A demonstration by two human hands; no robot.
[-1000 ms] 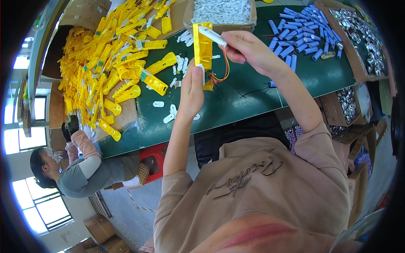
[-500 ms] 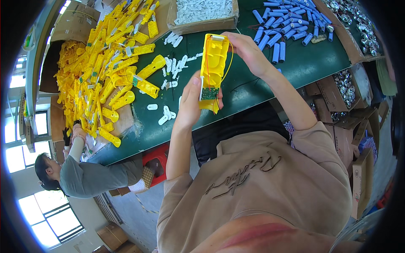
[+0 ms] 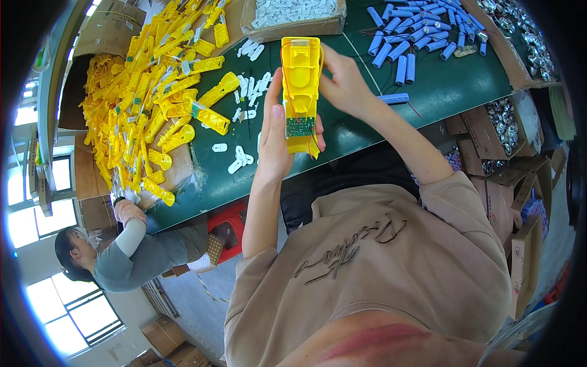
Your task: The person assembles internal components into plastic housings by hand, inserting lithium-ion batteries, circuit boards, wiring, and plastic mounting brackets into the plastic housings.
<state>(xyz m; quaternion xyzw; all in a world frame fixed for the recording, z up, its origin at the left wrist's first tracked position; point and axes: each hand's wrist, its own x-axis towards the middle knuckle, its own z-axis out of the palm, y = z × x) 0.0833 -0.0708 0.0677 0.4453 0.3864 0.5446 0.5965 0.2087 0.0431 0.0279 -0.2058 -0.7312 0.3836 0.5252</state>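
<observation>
Over the green table (image 3: 226, 194) I hold up a yellow plastic housing (image 3: 301, 98) with its hollow inside toward me. A green circuit board (image 3: 301, 126) sits in its lower part, and red wires run along the inside. My left hand (image 3: 278, 131) grips the lower end, thumb on the near side and fingertips showing past the right edge. At the upper right edge my right hand (image 3: 345, 79) has its fingers on the housing; its fingertips are partly hidden behind it. A single blue cylindrical battery (image 3: 393, 98) with a red wire lies beneath my right forearm.
Yellow housings (image 3: 147, 104) heap up at the left. Small white plastic parts (image 3: 240, 160) lie scattered beside them. A carton of white pieces (image 3: 293, 27) stands at the back, blue batteries (image 3: 422, 27) right of it, shiny reflectors (image 3: 535, 49) far right. A co-worker (image 3: 128, 254) works at the left.
The housing has shifted slightly left and up and turned more upright, facing me more squarely. My right hand has moved left with it, and the single battery now shows. The co-worker's arms have moved.
</observation>
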